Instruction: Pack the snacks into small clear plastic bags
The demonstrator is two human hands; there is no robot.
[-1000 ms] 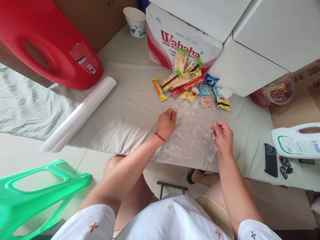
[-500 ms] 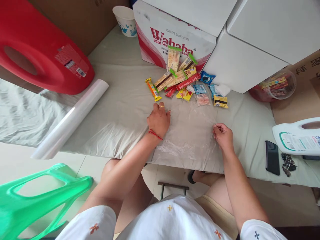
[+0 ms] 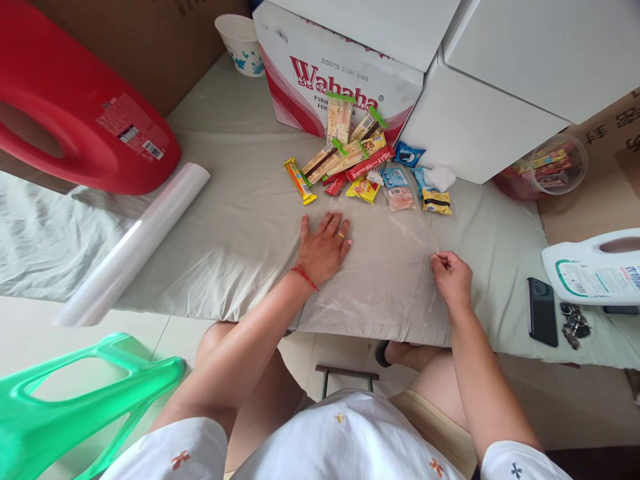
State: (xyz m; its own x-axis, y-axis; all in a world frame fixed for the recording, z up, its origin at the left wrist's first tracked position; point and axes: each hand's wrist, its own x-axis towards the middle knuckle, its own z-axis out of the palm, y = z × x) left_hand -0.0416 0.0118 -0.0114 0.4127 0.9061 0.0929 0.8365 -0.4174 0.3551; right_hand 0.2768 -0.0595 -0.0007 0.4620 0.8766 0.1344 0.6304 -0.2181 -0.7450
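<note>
A sheet of clear plastic film (image 3: 380,273) lies spread over the grey-green cloth, its outline hard to make out. My left hand (image 3: 325,247), with a ring and a red string at the wrist, presses flat on the film's left part, fingers spread. At the right side, my right hand (image 3: 451,273) pinches the film's edge between thumb and fingers. Just beyond the film is a pile of wrapped snacks: pale snack bars (image 3: 340,120), a red-wrapped bar (image 3: 370,162), an orange-yellow bar (image 3: 300,181), a yellow packet (image 3: 363,189) and a pink packet (image 3: 400,198).
A roll of clear film (image 3: 135,243) lies on the left near a big red jug (image 3: 100,127). Behind the snacks stands a Wahaha carton (image 3: 300,87). To the right are a phone (image 3: 543,312), keys (image 3: 575,325), a white bottle (image 3: 590,270) and a tub (image 3: 560,167).
My left hand has gone from curled fingers to spread flat, shifting slightly right. The wrinkled film near the front edge now looks smoother. My right hand keeps its pinch.
</note>
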